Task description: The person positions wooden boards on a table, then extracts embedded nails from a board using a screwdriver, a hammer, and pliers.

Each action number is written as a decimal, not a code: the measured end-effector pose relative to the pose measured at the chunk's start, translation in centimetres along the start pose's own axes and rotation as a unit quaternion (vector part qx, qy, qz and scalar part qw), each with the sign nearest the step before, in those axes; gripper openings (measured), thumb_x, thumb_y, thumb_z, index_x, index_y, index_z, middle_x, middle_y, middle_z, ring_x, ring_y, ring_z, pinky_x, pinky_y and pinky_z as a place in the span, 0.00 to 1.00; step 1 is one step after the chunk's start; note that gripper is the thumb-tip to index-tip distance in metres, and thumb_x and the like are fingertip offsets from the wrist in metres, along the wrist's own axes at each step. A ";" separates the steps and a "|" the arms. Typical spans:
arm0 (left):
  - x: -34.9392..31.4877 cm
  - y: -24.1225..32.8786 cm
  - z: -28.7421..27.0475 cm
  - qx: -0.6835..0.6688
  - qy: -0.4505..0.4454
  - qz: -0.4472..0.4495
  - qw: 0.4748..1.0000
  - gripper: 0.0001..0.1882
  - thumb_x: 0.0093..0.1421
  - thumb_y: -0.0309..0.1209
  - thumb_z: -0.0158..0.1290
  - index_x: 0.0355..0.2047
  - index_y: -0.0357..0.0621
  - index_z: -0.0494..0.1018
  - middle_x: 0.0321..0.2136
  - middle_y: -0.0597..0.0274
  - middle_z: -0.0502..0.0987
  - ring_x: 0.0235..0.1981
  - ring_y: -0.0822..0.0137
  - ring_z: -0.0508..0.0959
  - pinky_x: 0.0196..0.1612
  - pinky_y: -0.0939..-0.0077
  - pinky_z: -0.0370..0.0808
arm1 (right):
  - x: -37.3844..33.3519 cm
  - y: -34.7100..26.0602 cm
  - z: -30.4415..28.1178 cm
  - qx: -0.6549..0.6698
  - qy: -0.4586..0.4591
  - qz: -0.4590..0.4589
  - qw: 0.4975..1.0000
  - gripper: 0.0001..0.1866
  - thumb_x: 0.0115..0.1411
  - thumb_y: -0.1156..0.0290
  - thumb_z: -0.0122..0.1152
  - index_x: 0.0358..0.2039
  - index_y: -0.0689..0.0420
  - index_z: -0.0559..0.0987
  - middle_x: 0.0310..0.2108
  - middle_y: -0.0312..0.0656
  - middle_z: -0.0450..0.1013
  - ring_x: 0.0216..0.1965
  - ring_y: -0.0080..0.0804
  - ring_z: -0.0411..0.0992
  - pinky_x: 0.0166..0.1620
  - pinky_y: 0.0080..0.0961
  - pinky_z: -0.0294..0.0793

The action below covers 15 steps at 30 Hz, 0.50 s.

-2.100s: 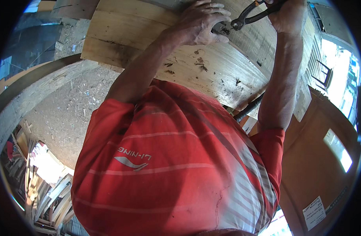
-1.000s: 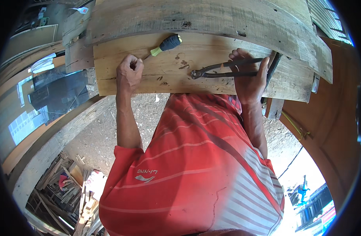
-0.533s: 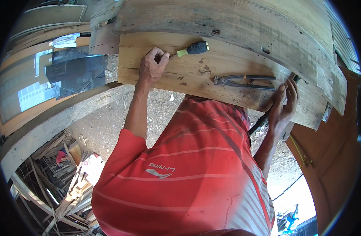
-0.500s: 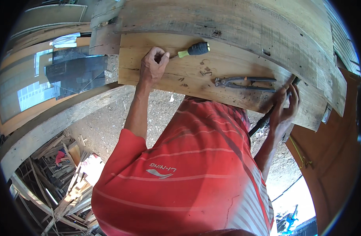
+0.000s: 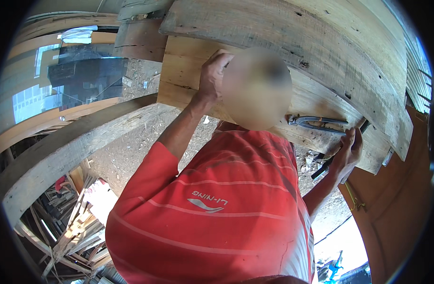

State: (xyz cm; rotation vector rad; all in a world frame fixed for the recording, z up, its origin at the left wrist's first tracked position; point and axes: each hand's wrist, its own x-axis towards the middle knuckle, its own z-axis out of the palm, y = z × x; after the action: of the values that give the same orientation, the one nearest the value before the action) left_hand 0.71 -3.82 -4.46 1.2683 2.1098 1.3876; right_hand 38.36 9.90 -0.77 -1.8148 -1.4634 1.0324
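My left hand is closed over the pale board, its fingertips running into a round blurred patch. Inside that patch, a yellowish and dark smudge marks the screwdriver; the hand appears to pinch its shaft, though the contact itself is smeared out. At the board's right end, my right hand is wrapped round a black-handled tool, which looks like a hammer. The handle end sticks out below the board's near edge; most of the head is hidden. Metal pincers lie on the board just left of that hand.
Weathered grey planks lie along the far side. A glass-paned wooden frame is at the left, beside a long timber beam. Scrap wood is heaped at lower left. A brown panel stands at right.
The view has shifted, so the board and pincers sit further right. My left hand has moved right along the board. The right hand's tool has tilted, its handle end lying nearer the hand.
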 end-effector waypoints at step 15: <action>5.3 -4.3 -0.6 -0.600 0.120 -0.345 0.712 0.17 0.66 0.35 0.63 0.53 0.48 0.73 0.51 0.62 0.77 0.54 0.64 0.77 0.63 0.61 0.74 | 9.6 4.1 6.4 0.500 -0.013 0.085 0.862 0.24 0.72 0.71 0.59 0.60 0.73 0.65 0.57 0.58 0.70 0.56 0.49 0.75 0.60 0.42 0.82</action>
State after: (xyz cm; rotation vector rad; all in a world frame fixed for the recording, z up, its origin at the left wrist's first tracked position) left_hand -4.75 -0.50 -6.80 -0.2249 1.0009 1.9380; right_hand 35.96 18.10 -9.49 -1.1415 -0.5318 1.5179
